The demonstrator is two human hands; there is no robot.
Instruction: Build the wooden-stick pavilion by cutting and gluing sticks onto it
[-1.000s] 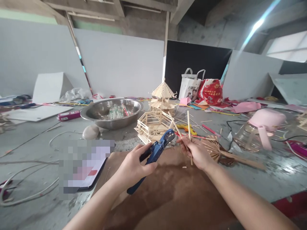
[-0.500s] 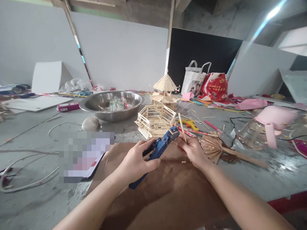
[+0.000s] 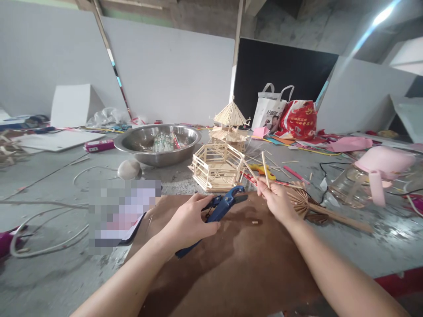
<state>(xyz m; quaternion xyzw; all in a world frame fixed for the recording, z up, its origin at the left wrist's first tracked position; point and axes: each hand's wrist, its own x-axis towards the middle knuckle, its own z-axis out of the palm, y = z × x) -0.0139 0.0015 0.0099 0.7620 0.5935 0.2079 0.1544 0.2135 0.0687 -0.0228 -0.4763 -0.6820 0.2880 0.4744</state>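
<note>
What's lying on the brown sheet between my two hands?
A small pale stick piece, nearer the right hand than the left hand, in the head view.

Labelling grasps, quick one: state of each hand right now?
Left hand: closed around the blue hand cutter.
Right hand: closed, holding two thin wooden sticks.

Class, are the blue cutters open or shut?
Open: the blue cutters show a gap between the dark blade and the curved blue hook above it.

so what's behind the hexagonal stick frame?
A two-roofed stick pagoda, rising above the hexagonal stick frame. Its base is covered by the frame, so can't be made out.
</note>
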